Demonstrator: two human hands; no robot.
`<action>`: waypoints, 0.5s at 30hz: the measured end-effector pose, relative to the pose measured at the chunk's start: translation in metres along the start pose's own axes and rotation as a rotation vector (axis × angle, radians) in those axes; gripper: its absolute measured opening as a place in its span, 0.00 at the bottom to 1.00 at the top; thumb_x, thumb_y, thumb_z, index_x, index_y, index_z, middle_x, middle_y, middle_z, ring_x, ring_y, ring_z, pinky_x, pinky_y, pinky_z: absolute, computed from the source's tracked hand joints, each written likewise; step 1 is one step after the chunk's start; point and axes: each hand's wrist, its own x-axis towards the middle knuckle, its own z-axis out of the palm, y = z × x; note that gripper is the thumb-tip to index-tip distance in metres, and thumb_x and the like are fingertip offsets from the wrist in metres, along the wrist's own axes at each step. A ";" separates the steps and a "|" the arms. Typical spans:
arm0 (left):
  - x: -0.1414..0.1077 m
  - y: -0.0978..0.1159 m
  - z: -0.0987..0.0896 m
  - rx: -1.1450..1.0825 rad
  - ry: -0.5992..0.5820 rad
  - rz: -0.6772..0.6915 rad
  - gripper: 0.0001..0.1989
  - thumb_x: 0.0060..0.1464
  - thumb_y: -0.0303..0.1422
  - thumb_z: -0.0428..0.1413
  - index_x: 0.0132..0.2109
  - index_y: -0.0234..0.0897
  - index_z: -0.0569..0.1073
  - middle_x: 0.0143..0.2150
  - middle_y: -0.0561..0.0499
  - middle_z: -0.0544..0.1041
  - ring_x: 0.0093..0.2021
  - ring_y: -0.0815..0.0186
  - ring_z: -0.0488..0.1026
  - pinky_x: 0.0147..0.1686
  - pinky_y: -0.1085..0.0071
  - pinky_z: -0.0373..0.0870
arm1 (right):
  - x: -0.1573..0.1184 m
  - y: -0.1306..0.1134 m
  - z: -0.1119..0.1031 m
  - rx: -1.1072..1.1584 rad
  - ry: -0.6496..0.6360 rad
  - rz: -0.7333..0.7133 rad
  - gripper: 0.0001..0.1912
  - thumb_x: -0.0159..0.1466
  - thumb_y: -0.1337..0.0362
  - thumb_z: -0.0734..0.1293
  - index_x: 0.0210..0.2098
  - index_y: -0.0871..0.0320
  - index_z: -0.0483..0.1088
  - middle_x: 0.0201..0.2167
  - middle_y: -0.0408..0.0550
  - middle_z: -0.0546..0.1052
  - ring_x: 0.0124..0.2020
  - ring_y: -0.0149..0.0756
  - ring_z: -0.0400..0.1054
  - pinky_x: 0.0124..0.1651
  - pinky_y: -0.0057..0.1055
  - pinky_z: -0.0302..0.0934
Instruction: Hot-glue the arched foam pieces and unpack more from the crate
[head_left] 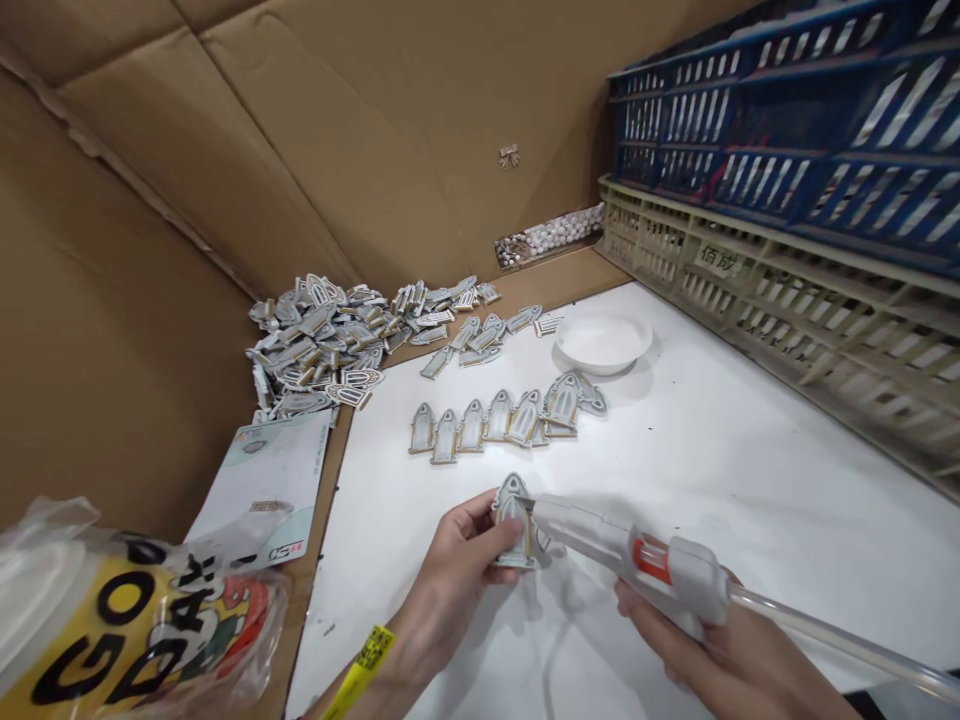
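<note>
Pinched between the thumb and fingers of my left hand (pixel 469 550) is a small grey arched window-shaped piece (pixel 513 500), held upright above the white tabletop. My right hand (pixel 720 640) is wrapped round a white hot glue gun (pixel 637 550) with an orange part. Its nozzle points left and meets the upper part of the piece, or sits just in front of it. A long clear glue stick (pixel 840 635) sticks out of the gun's back. Beyond my hands lies a row of similar arched pieces (pixel 471 426), some overlapping at the right end.
A big heap of arched pieces (pixel 322 335) lies at the back left against cardboard. A white shallow dish (pixel 604 342) stands at the back. Stacked plastic crates (pixel 750 260) line the right. At left are a printed card (pixel 262 480) and a plastic-wrapped yellow cup (pixel 142 620).
</note>
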 end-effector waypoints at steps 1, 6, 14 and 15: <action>0.000 0.000 0.000 0.000 0.002 0.000 0.15 0.43 0.35 0.68 0.39 0.34 0.80 0.31 0.52 0.75 0.26 0.76 0.69 0.18 0.86 0.65 | 0.000 0.001 0.001 0.000 -0.016 -0.001 0.20 0.67 0.49 0.56 0.31 0.52 0.73 0.26 0.44 0.78 0.25 0.35 0.72 0.31 0.27 0.68; -0.001 -0.001 0.000 -0.002 0.002 -0.005 0.15 0.44 0.35 0.68 0.40 0.33 0.80 0.31 0.52 0.74 0.26 0.76 0.68 0.18 0.86 0.65 | 0.000 0.004 0.001 0.033 -0.065 0.015 0.19 0.67 0.50 0.56 0.33 0.53 0.72 0.27 0.44 0.77 0.26 0.33 0.71 0.30 0.26 0.69; -0.001 0.000 0.002 0.018 -0.016 0.002 0.13 0.47 0.34 0.66 0.40 0.33 0.79 0.31 0.52 0.74 0.26 0.76 0.69 0.19 0.86 0.64 | 0.003 -0.005 -0.001 0.059 -0.045 0.066 0.20 0.65 0.48 0.58 0.29 0.54 0.72 0.24 0.45 0.76 0.25 0.35 0.71 0.27 0.26 0.69; -0.001 0.000 0.002 0.017 -0.016 0.002 0.13 0.47 0.34 0.66 0.40 0.33 0.79 0.31 0.52 0.74 0.26 0.76 0.69 0.19 0.86 0.64 | 0.002 -0.005 -0.001 0.056 -0.046 0.084 0.20 0.65 0.48 0.58 0.29 0.54 0.72 0.22 0.45 0.76 0.23 0.34 0.70 0.22 0.25 0.67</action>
